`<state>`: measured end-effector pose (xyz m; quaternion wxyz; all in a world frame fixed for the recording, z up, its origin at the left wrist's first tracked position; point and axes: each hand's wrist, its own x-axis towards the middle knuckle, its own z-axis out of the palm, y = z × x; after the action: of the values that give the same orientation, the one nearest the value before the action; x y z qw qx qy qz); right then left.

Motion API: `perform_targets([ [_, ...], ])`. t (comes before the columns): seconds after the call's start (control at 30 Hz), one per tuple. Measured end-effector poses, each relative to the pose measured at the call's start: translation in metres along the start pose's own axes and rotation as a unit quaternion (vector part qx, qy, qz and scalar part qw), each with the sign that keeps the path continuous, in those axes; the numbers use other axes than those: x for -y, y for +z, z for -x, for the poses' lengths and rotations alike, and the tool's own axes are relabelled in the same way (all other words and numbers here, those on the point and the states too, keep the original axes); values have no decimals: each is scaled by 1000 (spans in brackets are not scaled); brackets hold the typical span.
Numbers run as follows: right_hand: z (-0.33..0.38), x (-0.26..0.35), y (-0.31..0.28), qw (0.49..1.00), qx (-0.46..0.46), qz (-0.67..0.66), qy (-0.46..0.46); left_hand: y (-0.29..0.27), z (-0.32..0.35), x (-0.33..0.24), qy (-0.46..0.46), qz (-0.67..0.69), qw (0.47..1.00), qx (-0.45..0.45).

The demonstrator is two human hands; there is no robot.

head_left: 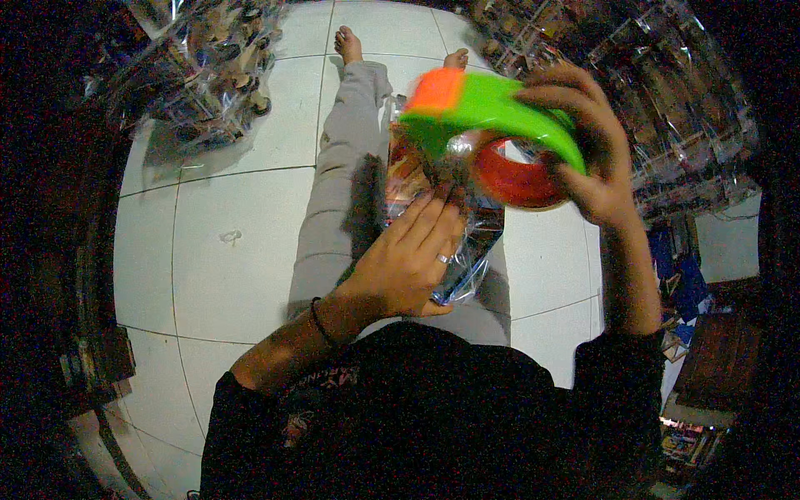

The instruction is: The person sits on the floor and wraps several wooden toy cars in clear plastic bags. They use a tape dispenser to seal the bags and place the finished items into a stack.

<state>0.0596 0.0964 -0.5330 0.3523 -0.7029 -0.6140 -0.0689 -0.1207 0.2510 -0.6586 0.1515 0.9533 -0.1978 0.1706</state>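
Observation:
My right hand (587,137) is closed round a bright green and orange tape dispenser (492,104), raised above my legs and slightly blurred. A red roll of tape (521,183) sits in it. Below lies a package in clear plastic (471,275), dark and colourful inside, resting on or between my legs. Stretched across its top, my left hand (412,254) presses flat, fingers extended and thumb near the close edge. A ring is on one of its fingers. The hand and the dispenser hide part of the package.
My legs in grey trousers (329,175) stretch out over white floor tiles (242,292). Piles of plastic-wrapped goods stand at the far left (208,83) and far right (667,92). A small clear scrap (231,237) lies on the left tiles. Brown cardboard (721,358) is at the right.

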Motion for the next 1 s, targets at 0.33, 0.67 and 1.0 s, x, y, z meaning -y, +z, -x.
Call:
perform_targets([
  [0.33,-136,101,62,836,428,289,-185,3,-1,2,-1,62,996,-71],
  [0.67,26,30,-39,931,259,242,-91,3,8,-9,-19,21,998,54],
  [1.0,131,-15,-35,952,180,248,-11,22,10,2,7,19,999,-47],
])
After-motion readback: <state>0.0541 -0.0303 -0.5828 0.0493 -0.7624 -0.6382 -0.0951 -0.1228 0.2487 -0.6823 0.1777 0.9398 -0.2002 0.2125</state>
